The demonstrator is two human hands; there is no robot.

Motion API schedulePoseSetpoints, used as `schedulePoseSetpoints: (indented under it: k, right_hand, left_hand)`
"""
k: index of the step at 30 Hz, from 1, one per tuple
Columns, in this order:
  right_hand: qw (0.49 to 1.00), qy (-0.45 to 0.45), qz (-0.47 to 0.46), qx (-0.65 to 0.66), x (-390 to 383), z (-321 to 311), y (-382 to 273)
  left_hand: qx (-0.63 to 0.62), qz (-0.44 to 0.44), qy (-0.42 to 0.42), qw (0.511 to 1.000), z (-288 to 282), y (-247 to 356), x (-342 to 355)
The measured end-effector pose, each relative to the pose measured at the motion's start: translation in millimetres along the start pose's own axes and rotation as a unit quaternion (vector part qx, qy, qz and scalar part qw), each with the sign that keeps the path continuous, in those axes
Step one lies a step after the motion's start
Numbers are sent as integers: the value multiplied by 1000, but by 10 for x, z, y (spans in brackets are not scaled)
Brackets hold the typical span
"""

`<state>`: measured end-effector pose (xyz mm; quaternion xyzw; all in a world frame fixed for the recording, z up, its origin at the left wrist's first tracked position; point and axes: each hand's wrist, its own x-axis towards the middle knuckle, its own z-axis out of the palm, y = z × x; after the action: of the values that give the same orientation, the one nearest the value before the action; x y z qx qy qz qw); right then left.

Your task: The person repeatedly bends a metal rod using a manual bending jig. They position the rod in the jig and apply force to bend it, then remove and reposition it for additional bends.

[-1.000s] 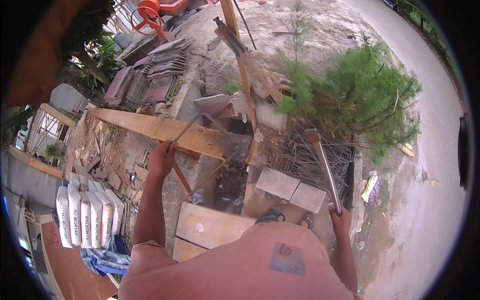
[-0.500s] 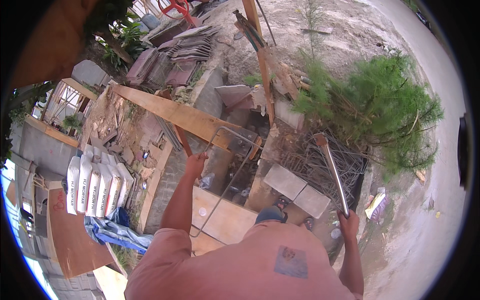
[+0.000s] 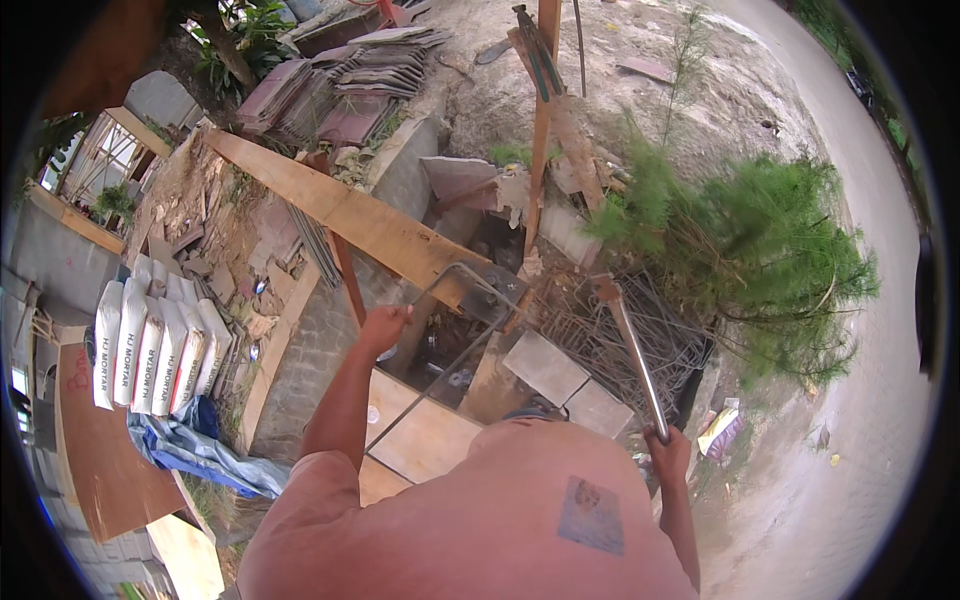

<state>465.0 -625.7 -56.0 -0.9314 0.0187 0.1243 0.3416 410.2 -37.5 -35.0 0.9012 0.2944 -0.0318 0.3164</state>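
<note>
My left hand (image 3: 385, 328) is closed around the short end of a bent metal rod (image 3: 430, 385). The rod bends over near the far end of a wooden plank (image 3: 330, 210), where a dark metal plate (image 3: 485, 298) is fixed, and its long side runs back toward me until my arm and shirt hide it. Over on the right, my right hand (image 3: 668, 452) grips the near end of a shiny metal pipe handle (image 3: 642, 362). This long tool has a rusty head (image 3: 605, 288) and points away from me, apart from the rod.
Under the pipe lies a tangle of thin metal rods (image 3: 655, 335), beside concrete blocks (image 3: 545, 362) and a green feathery bush (image 3: 760, 235). Mortar bags (image 3: 165, 340) stand at the left above a blue tarp (image 3: 205, 450). An upright wooden post (image 3: 541, 130) rises beyond the plank.
The view has turned slightly, shifting the surroundings mostly left. Both hands keep their grips. The rod's lower bend, visible before, is now hidden behind my arm and shirt.
</note>
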Motion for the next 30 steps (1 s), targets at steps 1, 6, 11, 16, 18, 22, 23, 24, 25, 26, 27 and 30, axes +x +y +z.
schedulePoseSetpoints:
  k: [1,6,11,16,18,22,23,24,25,26,27,30]
  right_hand:
    - [1000,-1,-5,-8,8,1,-30]
    - [995,-12,-50,-87,19,-160,-227]
    - [985,-46,-80,-148,51,-184,-380]
    - [983,-60,-69,-161,39,-96,-456]
    - [983,-59,-66,-159,54,-92,-461]
    - [981,-34,-96,-168,48,-242,-678]
    - [978,-28,-110,-176,61,-305,-757]
    - [972,-36,-117,-200,76,-334,-785]
    - [967,-40,-122,-222,98,-364,-806]
    - [960,-45,-127,-244,114,-388,-813]
    - [959,-42,-135,-247,130,-395,-799]
    - [960,-44,-140,-238,109,-373,-781]
  left_hand:
    - [17,28,15,999,12,-26,58]
    - [-30,4,19,999,-166,196,-3]
    - [-9,-56,-30,998,-199,184,-71]
    - [-28,-48,-38,998,-276,284,-40]
    - [-29,-34,-49,998,-312,281,-15]
    - [-65,-41,-85,993,-316,258,47]
    - [-60,-49,-103,992,-325,241,72]
    - [-55,-57,-121,989,-336,223,102]
    - [-49,-61,-140,987,-356,261,127]
    - [-61,-58,-131,988,-363,302,105]
    - [-73,-54,-122,988,-367,356,63]
    - [-85,-48,-104,990,-338,336,42]
